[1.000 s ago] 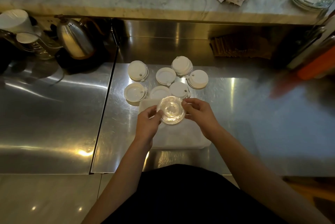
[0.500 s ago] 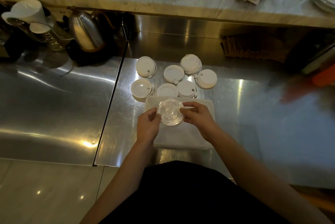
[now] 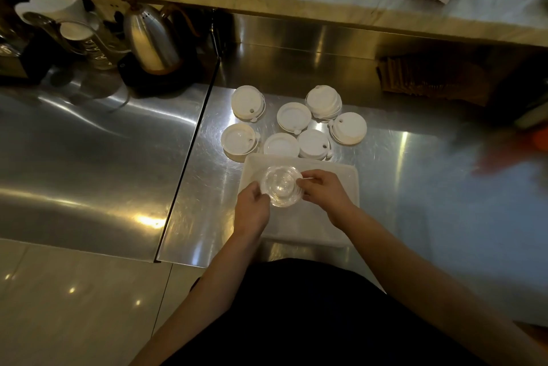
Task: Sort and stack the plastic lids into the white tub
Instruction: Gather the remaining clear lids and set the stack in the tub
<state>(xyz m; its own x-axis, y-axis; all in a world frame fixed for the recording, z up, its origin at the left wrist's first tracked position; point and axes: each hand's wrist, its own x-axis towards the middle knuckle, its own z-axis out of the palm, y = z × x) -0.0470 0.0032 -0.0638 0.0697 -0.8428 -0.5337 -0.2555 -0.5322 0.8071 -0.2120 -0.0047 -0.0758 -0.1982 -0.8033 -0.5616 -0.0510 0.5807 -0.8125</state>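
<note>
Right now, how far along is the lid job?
Done: white lids look grouped into seven piles on the steel counter. In hand: left hand and right hand hold a clear lid over the white tub. Left: all seven piles sit outside the tub.

I see: left hand (image 3: 252,211) bare, wrist and forearm uncovered | right hand (image 3: 326,195) bare, forearm uncovered to the frame edge | torso in a plain black top (image 3: 311,315), soft rounded outline, filling my lower-centre view
</note>
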